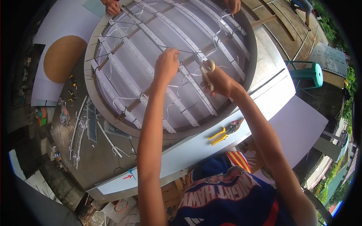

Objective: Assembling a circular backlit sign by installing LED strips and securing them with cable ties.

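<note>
A large round frame [89, 81] with a grey rim holds several slanting white LED strips [177, 28], joined by thin white wires and crossed by brown bars. Over its middle, my left hand [167, 66] is closed, its fingertips at a thin black cable tie [188, 51] that stretches to the right. My right hand [222, 80] grips scissors with cream handles [206, 77]. The scissor blades are mostly hidden around the strip and wires beside them. Black ties also stick out along the left side of the frame.
Another person's hands [112, 6] rest at the far rim. Yellow-handled cutters [220, 137] lie on a pale panel [169, 164] before me. White strip offcuts [78, 133] are scattered at left. A green stool [310, 75] stands at right; a further person crouches far right.
</note>
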{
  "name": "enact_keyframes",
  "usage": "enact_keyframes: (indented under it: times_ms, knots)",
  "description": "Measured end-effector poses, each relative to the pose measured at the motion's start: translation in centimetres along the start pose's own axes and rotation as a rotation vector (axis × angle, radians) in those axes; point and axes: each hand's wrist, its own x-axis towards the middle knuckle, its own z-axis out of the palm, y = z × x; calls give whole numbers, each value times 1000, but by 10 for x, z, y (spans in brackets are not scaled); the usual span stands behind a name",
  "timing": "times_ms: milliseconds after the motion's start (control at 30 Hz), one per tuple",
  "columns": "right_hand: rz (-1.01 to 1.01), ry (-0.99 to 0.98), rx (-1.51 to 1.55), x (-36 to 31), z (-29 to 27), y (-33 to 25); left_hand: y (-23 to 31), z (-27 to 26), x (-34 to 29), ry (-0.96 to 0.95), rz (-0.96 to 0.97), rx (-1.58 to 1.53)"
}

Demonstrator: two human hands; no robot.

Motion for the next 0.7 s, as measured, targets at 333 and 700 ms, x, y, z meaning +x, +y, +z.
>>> enact_keyframes:
  times_ms: [333, 700]
  knots:
    - [233, 22, 246, 28, -8, -18, -44, 69, 97, -464, -171, 206]
    - [279, 140, 280, 46, -5, -27, -19, 75, 86, -247, -262, 50]
